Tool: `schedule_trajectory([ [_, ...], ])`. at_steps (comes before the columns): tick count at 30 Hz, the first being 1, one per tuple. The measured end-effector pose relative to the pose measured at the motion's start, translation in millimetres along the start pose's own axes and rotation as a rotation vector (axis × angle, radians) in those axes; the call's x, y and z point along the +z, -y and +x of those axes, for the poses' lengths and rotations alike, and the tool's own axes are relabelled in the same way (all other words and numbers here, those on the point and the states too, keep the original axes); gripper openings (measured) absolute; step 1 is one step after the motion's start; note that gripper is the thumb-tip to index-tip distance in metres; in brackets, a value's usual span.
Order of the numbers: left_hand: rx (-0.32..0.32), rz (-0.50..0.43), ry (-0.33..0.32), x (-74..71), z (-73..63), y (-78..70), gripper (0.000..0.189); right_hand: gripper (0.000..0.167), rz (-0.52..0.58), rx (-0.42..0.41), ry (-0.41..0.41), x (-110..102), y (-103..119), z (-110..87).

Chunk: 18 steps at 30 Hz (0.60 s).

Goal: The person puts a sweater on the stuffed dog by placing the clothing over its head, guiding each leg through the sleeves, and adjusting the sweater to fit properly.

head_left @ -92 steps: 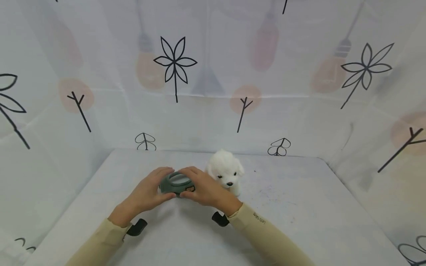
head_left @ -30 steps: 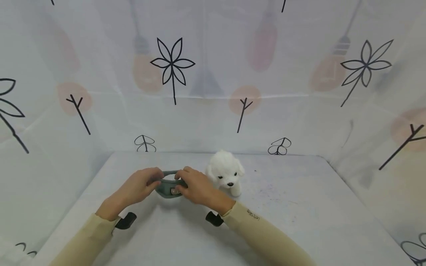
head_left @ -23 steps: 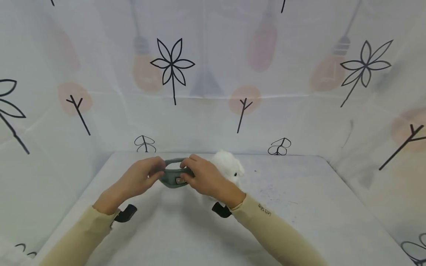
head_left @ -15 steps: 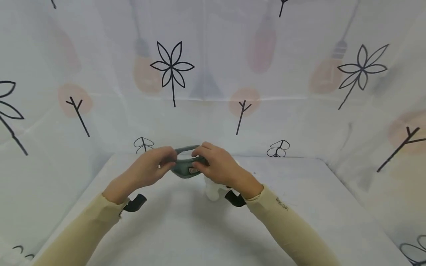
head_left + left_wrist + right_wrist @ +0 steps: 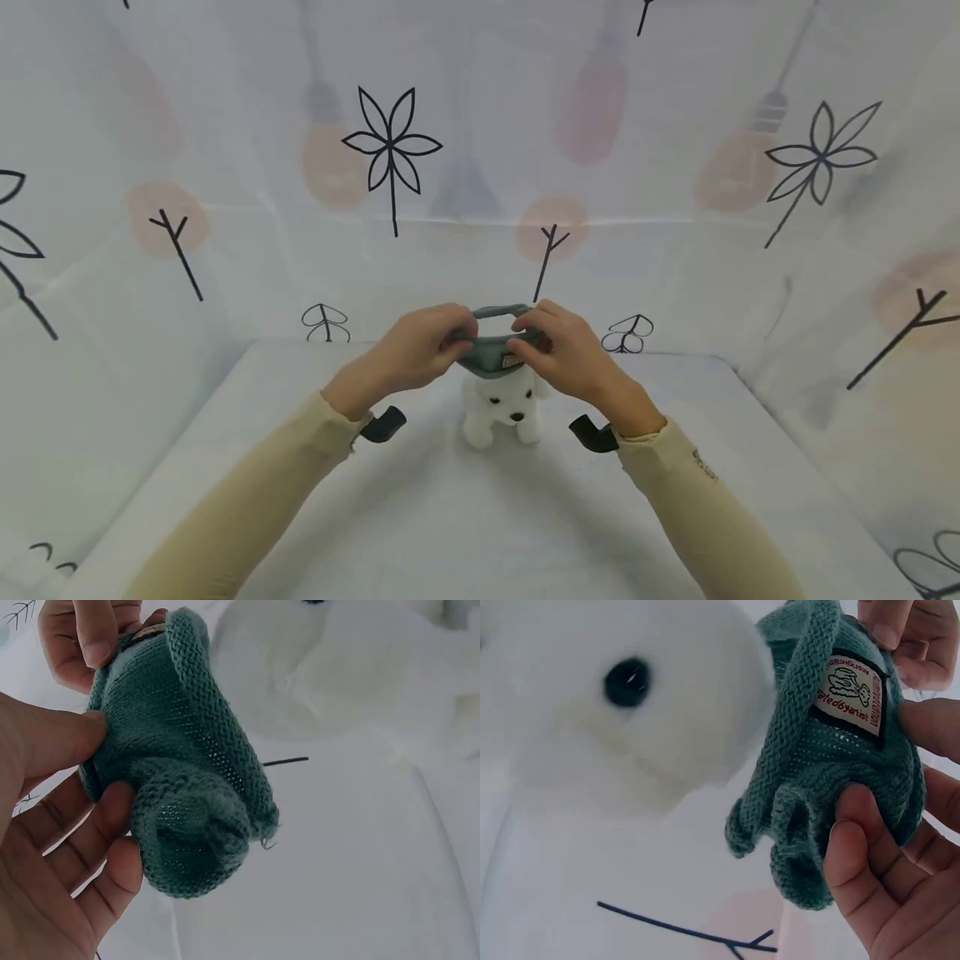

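Observation:
Both hands hold up a small green knitted garment (image 5: pixel 487 360) with rolled edges, stretched between them at its opening. My left hand (image 5: pixel 416 346) pinches its left side, thumb against the knit; my right hand (image 5: pixel 572 354) pinches the right side. A cream label (image 5: pixel 849 694) with red lettering is sewn on the front. A rolled knit loop (image 5: pixel 191 840) hangs at the side by the left fingers. Directly behind and below is a white plush dog (image 5: pixel 504 417), facing me upright. The garment hides the top of its head; whether they touch I cannot tell.
The white table (image 5: pixel 480 517) spreads out around the dog. Behind it rises a pale cloth backdrop (image 5: pixel 465 267) printed with leaves and bulbs. Black wrist-worn pieces (image 5: pixel 384 425) sit below both wrists.
Both hands have lifted the knitted garment off the table area left of the dog and carried it up and right, to the dog's head. The dog has stayed in place.

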<state>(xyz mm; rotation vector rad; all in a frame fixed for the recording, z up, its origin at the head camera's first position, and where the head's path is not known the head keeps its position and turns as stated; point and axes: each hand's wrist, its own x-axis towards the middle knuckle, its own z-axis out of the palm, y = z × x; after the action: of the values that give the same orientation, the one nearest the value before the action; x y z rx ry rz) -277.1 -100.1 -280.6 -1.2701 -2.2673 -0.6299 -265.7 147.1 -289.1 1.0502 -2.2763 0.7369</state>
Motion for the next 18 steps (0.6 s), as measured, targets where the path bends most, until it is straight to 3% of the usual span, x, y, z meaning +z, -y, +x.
schedule_trajectory([
  [5,-0.029,-0.034,0.024,13.1,3.9,2.5,0.007,0.017,0.034,0.043,0.027,2,-10,-7.8],
  [12,-0.085,-0.061,0.076,29.7,-2.6,5.2,0.008,0.018,-0.003,0.107,0.109,13,-19,-17.7],
  [18,-0.058,-0.021,0.021,44.2,-9.7,6.2,0.017,0.018,-0.097,0.068,0.061,21,-25,-26.7],
])
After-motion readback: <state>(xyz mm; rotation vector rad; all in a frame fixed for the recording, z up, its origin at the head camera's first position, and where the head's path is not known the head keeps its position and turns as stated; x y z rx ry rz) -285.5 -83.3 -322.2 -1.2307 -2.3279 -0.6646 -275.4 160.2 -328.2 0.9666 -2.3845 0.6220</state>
